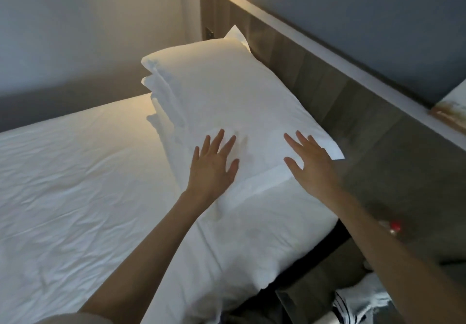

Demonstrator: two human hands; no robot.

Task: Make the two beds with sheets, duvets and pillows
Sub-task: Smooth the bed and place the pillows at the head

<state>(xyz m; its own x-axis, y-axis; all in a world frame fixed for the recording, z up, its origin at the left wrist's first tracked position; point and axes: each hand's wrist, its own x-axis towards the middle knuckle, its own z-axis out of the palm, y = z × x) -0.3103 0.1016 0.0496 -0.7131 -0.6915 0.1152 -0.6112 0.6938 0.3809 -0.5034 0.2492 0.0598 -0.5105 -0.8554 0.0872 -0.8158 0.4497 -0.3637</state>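
Observation:
A white pillow [227, 97] lies on top of a stack of pillows at the head of the bed, against the wooden headboard [315, 71]. My left hand [214, 165] lies flat with fingers spread on the near end of the top pillow. My right hand [312, 162] is spread, fingers straight, at the pillow's near right corner. A white sheet [75, 185], slightly wrinkled, covers the mattress to the left. A lower pillow [252, 248] reaches toward me under my forearms.
The wall [88, 34] runs along the far side of the bed. A wooden ledge [365, 76] tops the headboard. A bottle with a red cap [393, 226] is at the right. Striped white fabric [360, 301] lies at the lower right beside the bed.

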